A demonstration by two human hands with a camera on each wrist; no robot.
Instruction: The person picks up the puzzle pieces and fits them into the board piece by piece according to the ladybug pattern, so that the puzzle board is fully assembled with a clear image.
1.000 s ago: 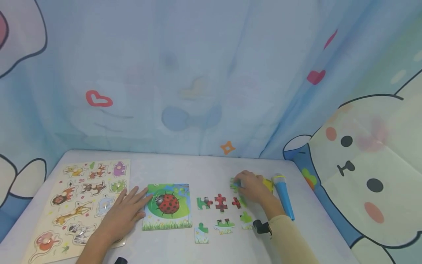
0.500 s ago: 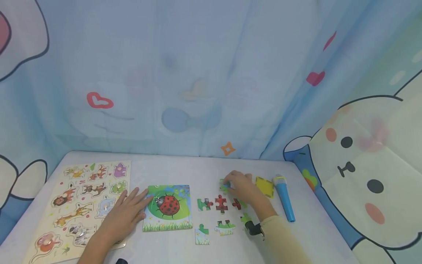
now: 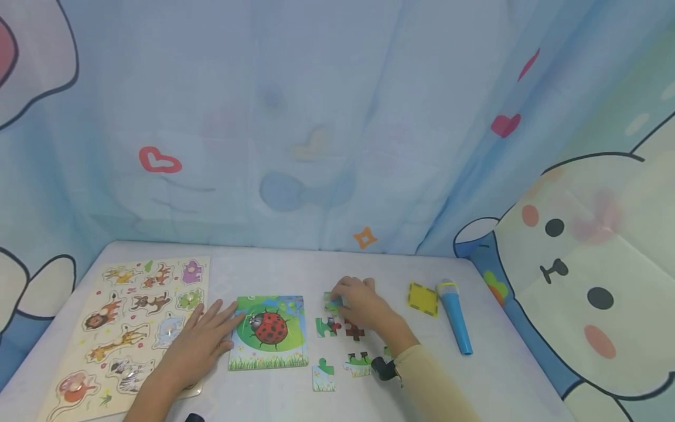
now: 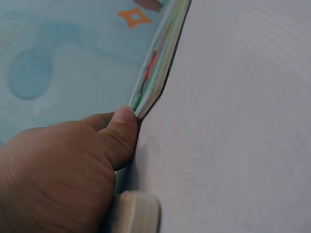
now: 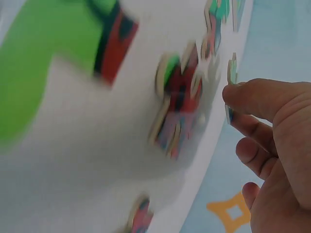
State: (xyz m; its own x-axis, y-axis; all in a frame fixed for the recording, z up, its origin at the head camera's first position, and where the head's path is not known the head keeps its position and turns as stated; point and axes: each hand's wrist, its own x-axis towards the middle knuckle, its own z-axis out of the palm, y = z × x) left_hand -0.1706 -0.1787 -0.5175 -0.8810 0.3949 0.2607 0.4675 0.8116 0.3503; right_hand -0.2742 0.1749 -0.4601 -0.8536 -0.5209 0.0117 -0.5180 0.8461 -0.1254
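Note:
A square ladybug puzzle board (image 3: 269,332) lies flat on the table. My left hand (image 3: 197,340) rests beside it, fairly straight fingers touching its left edge; in the left wrist view the thumb (image 4: 125,121) meets the board's corner. Between thumb and fingers my right hand (image 5: 286,126) pinches a small green and blue puzzle piece (image 5: 233,70), partly covered by the fingertips. That hand is over the loose pieces right of the board. Below it lie a green and red piece (image 3: 326,327) and a red piece (image 3: 355,332), which the hand partly hides.
A wooden animal peg puzzle (image 3: 118,387) lies at the left, partly under my left arm. Nearer me are a corner piece (image 3: 323,378) and a grass piece (image 3: 358,366). A yellow square (image 3: 423,299) and a blue toy microphone (image 3: 456,322) lie to the right.
My right hand has moved left with the pinched puzzle piece, from near the yellow square to above the green and red piece. The left hand stays in place.

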